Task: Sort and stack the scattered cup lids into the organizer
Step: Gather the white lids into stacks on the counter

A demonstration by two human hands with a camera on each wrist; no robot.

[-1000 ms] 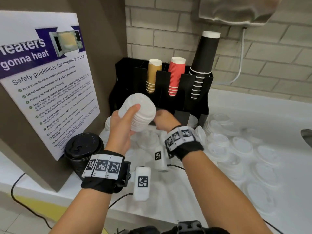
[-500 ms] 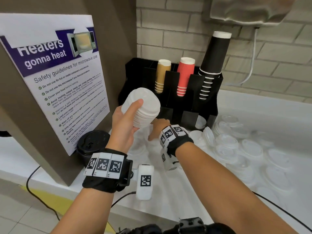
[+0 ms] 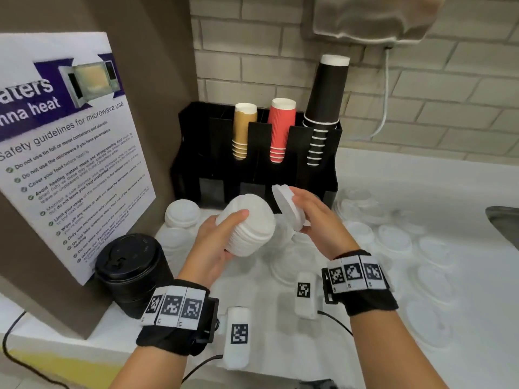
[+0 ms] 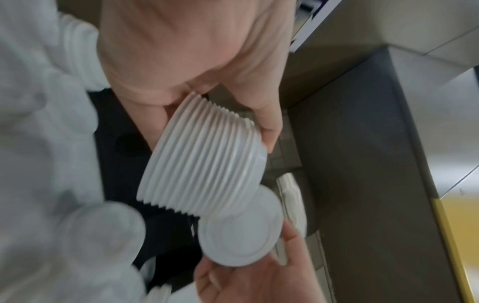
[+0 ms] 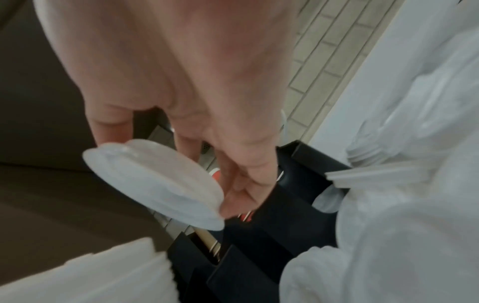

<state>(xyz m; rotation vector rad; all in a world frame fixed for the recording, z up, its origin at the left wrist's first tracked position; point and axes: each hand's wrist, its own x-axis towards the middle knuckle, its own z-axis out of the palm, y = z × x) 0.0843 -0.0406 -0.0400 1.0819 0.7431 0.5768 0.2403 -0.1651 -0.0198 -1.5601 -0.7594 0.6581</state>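
White tabletop point(image 3: 421, 192) spreads under our hands, loose lids point(image 3: 393, 237) to their right. Our left hand point(image 3: 213, 248) grips the lid stack point(image 3: 247, 226); our right hand point(image 3: 317, 220) pinches one lid point(image 3: 286, 206) beside it. Next, we judge, seat it squarely, then load the organizer point(image 3: 252, 164) beyond.

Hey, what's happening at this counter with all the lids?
A person is gathering white cup lids. Their left hand grips a nested stack of lids, tilted on its side, while the right hand pinches a single lid just beside the stack's top, not yet seated on it. Many loose lids lie spread over the white counter to the right. The black organizer behind holds tan, red and black cups.
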